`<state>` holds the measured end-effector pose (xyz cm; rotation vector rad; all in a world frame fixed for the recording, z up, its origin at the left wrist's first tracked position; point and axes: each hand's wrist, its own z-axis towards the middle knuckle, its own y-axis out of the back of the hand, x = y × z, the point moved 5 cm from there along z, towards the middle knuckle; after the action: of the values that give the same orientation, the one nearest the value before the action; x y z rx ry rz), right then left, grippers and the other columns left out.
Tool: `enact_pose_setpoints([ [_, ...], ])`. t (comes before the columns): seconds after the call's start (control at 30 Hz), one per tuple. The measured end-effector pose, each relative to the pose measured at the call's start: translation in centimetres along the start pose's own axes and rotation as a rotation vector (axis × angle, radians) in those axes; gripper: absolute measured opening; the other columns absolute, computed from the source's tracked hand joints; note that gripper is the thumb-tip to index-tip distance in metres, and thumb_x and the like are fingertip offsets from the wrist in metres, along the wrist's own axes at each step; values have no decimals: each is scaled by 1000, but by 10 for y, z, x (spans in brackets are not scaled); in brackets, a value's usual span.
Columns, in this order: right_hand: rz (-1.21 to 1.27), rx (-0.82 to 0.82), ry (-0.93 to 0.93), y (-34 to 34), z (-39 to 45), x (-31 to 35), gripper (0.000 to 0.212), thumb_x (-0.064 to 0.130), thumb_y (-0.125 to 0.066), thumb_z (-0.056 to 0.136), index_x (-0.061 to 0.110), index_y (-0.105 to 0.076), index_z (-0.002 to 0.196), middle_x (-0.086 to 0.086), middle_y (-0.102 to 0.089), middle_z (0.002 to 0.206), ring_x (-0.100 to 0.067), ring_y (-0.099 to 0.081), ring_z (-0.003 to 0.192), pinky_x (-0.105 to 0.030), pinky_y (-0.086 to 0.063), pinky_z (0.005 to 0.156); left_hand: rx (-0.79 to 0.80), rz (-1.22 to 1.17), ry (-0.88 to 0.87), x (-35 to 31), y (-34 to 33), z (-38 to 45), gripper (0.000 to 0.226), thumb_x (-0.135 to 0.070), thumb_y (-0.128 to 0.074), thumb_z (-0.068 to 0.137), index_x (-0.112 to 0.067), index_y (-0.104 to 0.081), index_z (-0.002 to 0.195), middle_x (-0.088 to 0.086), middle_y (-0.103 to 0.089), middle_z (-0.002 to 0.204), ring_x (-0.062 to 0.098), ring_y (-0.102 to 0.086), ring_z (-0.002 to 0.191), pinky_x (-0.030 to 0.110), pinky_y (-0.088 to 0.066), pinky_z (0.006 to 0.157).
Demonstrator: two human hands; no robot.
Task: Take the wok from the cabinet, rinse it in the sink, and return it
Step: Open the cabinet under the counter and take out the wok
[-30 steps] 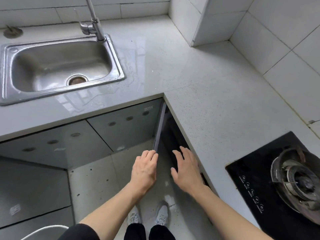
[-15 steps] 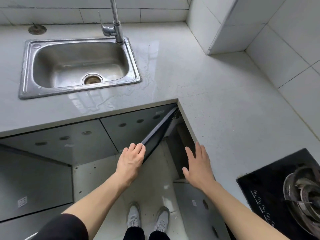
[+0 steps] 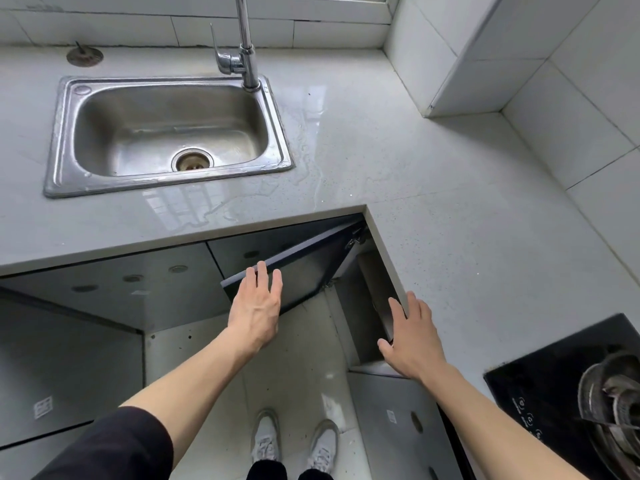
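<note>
No wok shows in the head view. A dark corner cabinet door (image 3: 304,271) under the countertop stands swung out to the left. My left hand (image 3: 258,303) lies flat against the door's free edge, fingers spread, holding nothing. My right hand (image 3: 412,337) hovers open at the right side of the cabinet opening (image 3: 360,299), close to the counter's edge. The opening's inside is dark and I cannot see what is in it. The steel sink (image 3: 59,140) sits empty at the upper left, with its tap (image 3: 244,46) at the back right corner.
A wet grey L-shaped countertop (image 3: 433,209) wraps around me. A black gas hob (image 3: 540,393) with a burner (image 3: 613,400) sits at the lower right. White tiled walls and a pillar (image 3: 460,64) rise behind. A sink strainer (image 3: 85,56) lies on the counter. My shoes (image 3: 294,441) stand on the floor.
The cabinet door has swung further open to the left, my left hand following it and flattening on its edge. My right hand stayed by the opening. The view tilted up toward the sink.
</note>
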<state>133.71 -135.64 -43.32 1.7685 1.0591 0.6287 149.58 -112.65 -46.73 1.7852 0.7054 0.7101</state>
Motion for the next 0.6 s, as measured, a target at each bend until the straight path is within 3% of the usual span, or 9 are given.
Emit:
enact_pose_setpoints([
  [0.1, 9, 1, -4, 1, 0, 0, 87, 51, -54, 85, 21, -10, 153, -13, 0, 161, -35, -2, 147, -42, -22, 118, -18, -11, 2, 14, 5, 10, 81, -34, -53, 87, -3, -15, 150, 32, -20, 153, 42, -23, 140, 42, -20, 119],
  [0.2, 4, 11, 4, 2, 0, 0, 86, 53, -53, 84, 21, -12, 153, -13, 2, 161, -35, -1, 148, -43, -23, 117, -7, -129, 36, 26, 9, 18, 71, -30, -56, 84, -5, -26, 143, 21, -41, 135, 34, -34, 131, 35, -27, 114],
  [0.3, -16, 1, 12, 1, -1, -1, 86, 57, -52, 84, 22, -15, 152, -12, 2, 162, -35, 0, 148, -44, -24, 116, 17, -296, 103, 39, 12, 26, 65, -26, -59, 86, -9, -28, 141, 16, -39, 135, 31, -33, 135, 32, -33, 109],
  [0.4, -17, 4, 19, 2, -2, -1, 87, 60, -52, 83, 22, -15, 152, -12, 2, 162, -35, 0, 148, -44, -26, 115, 37, -309, 67, 46, 10, 34, 63, -27, -57, 85, -9, -31, 140, 16, -39, 139, 32, -24, 141, 35, -31, 112],
  [0.6, -18, 9, 50, 6, -1, -2, 88, 62, -52, 83, 22, -15, 152, -16, -1, 161, -38, -3, 146, -45, -29, 113, 16, -357, 6, 46, 9, 35, 50, -19, -57, 85, -5, -44, 131, 13, -46, 137, 31, -32, 138, 38, -36, 109],
])
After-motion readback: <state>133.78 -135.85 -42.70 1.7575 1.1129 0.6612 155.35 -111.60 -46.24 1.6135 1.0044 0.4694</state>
